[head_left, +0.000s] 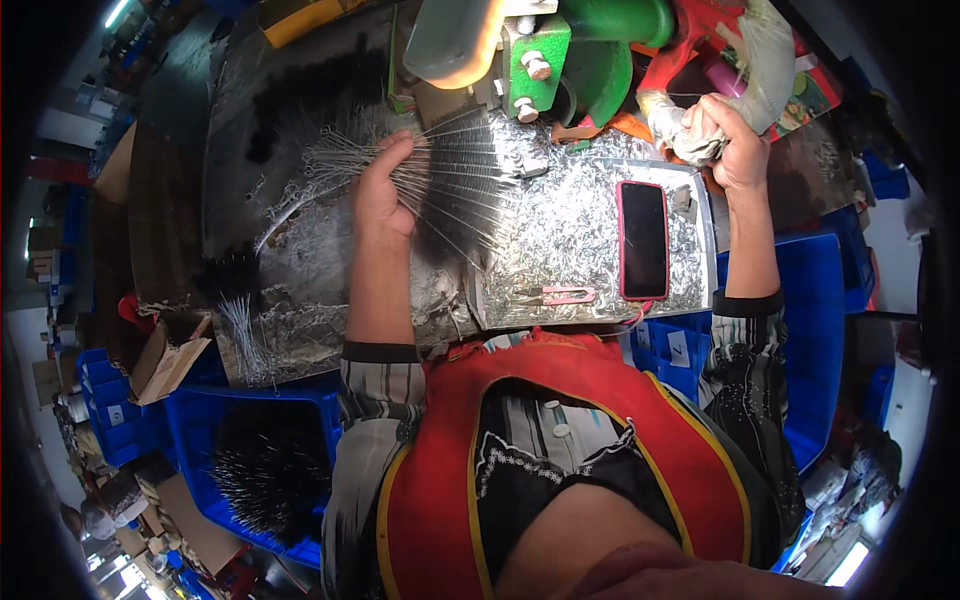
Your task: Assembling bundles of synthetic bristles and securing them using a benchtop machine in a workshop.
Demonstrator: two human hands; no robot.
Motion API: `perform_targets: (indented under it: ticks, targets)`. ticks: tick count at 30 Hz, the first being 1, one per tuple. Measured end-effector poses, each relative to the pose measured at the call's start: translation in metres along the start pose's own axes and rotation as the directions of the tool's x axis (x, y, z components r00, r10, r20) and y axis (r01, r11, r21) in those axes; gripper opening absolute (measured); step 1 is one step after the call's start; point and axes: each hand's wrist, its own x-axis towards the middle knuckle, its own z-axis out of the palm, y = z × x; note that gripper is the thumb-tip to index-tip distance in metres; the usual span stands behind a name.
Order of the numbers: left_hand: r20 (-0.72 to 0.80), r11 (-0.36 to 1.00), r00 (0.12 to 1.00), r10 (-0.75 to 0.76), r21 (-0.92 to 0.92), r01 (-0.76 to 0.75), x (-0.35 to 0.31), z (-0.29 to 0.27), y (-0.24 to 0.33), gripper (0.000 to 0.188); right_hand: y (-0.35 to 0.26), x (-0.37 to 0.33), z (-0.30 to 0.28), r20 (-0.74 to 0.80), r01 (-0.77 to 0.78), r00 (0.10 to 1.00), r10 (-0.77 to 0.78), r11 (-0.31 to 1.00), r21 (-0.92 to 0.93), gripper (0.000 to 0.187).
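Observation:
My left hand [381, 192] is closed round a fanned bundle of thin twisted-wire brushes [462, 178]. Their looped wire ends stick out to the left, and the dark bristled ends spread right, over the edge of a shallow tray [708, 262] strewn with shiny metal scraps. At the upper right, my right hand [738, 150] grips a whitish cloth-wrapped part [688, 136] beside the green machine [540, 75]. What lies under the cloth is hidden. A phone with a red edge [643, 240] and pink-handled snips [566, 295] rest on the tray.
A lamp [452, 42] hangs over the far side of the bench. More dark brushes [325, 90] lie at the far left, and another bunch [243, 335] at the near-left corner. A blue bin [188, 418] holding brushes stands lower left; another blue bin [815, 345] is at right.

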Motion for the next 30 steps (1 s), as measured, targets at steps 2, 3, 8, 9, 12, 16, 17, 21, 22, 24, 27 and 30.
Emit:
perform_targets:
  ticks: [2,3,8,9,12,16,17,21,22,24,27,30]
  targets:
    - [0.010,1.000,1.000,-0.018,-0.006,0.018,-0.002,-0.001,0.001,0.019,-0.004,0.002,0.002,0.007,-0.033,0.999,0.033,0.999,-0.014,0.034]
    - [0.006,1.000,1.000,-0.016,-0.006,0.016,-0.002,-0.001,0.000,0.019,-0.014,0.004,0.002,-0.004,-0.094,0.996,0.094,0.996,-0.002,0.036]
    - [-0.048,1.000,0.998,0.028,0.011,-0.027,0.002,-0.003,-0.003,0.018,-0.036,0.008,0.011,0.040,-0.057,0.998,0.056,0.998,0.024,0.031]
    - [-0.056,0.999,0.998,0.032,0.009,-0.032,0.001,-0.004,-0.003,0.018,-0.031,0.006,0.016,0.003,0.005,1.000,-0.005,1.000,0.028,0.033]
    - [-0.044,0.999,0.998,0.040,0.015,-0.039,0.004,0.001,-0.003,0.018,0.004,-0.007,0.014,-0.127,0.237,0.964,-0.234,0.972,0.006,0.026]
    - [-0.138,0.997,0.988,0.074,0.009,-0.074,0.001,0.008,-0.008,0.017,0.039,0.000,-0.003,-0.009,0.266,0.964,-0.267,0.962,-0.053,0.024]
    - [-0.172,0.994,0.979,0.109,0.017,-0.108,-0.001,0.012,-0.008,0.017,0.037,0.001,-0.001,-0.007,0.193,0.981,-0.193,0.981,-0.028,0.024]
    - [-0.207,0.981,0.959,0.195,0.041,-0.191,-0.009,0.016,-0.008,0.018,-0.014,-0.002,0.013,0.021,-0.071,0.997,0.070,0.997,0.026,0.035]
    - [-0.202,0.981,0.960,0.193,0.040,-0.188,-0.007,0.019,-0.009,0.018,-0.021,0.002,0.009,0.016,-0.068,0.998,0.068,0.997,0.023,0.035]
    - [-0.226,0.978,0.951,0.210,0.059,-0.202,-0.004,0.022,-0.012,0.018,-0.032,0.008,0.001,0.094,-0.057,0.994,0.055,0.998,0.021,0.031]
    - [-0.247,0.980,0.948,0.200,0.050,-0.193,-0.005,0.026,-0.010,0.018,-0.043,0.010,0.005,0.082,-0.103,0.991,0.104,0.995,-0.009,0.032]
    - [-0.270,0.978,0.940,0.210,0.063,-0.200,-0.004,0.025,-0.011,0.018,-0.038,0.011,0.004,0.074,-0.094,0.993,0.093,0.995,0.014,0.032]
